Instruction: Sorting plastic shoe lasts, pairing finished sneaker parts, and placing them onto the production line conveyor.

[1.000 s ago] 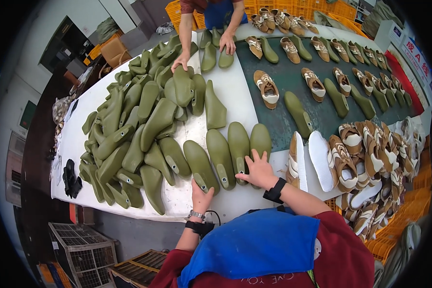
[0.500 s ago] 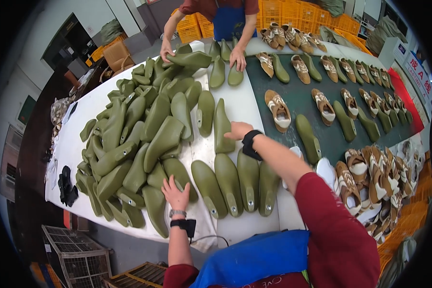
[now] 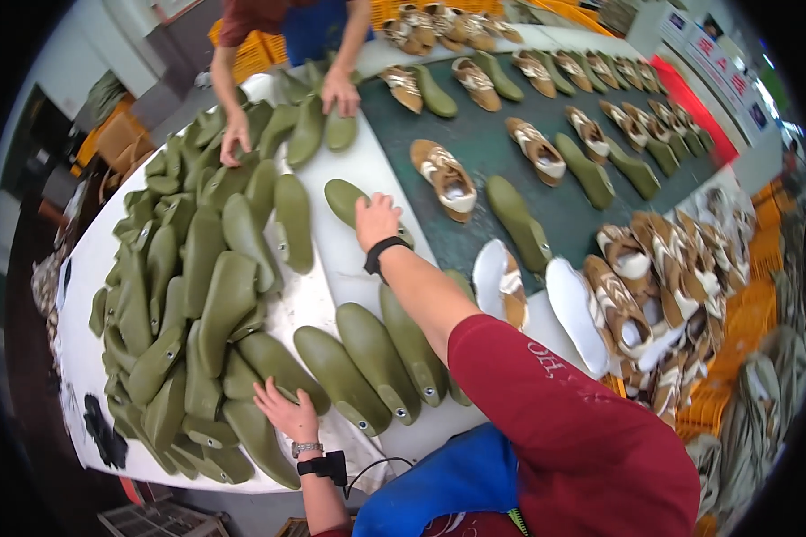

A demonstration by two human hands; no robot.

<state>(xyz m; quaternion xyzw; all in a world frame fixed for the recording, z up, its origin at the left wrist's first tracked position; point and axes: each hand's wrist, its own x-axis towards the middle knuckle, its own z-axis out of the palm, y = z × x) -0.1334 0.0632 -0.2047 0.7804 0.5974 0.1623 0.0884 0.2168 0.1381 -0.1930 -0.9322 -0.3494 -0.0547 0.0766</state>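
Resting our left hand, fingers apart, at the near edge of the loose heap left to sort, we have our right hand over one green shoe form, its grip unclear, with a row of four already lined up just right of the left hand.

I see a white sign beyond the far right end of the table, which carries large red characters, Chinese ones with one Latin letter between them, and a line of smaller letters under these. Two small blue emblems are also on this sign, but they are too small for me to read. On the person's dark red right sleeve I see pale Latin capital letters, partly lost in the folds. On the shirt front one pale curved mark shows, and I cannot tell which letter.
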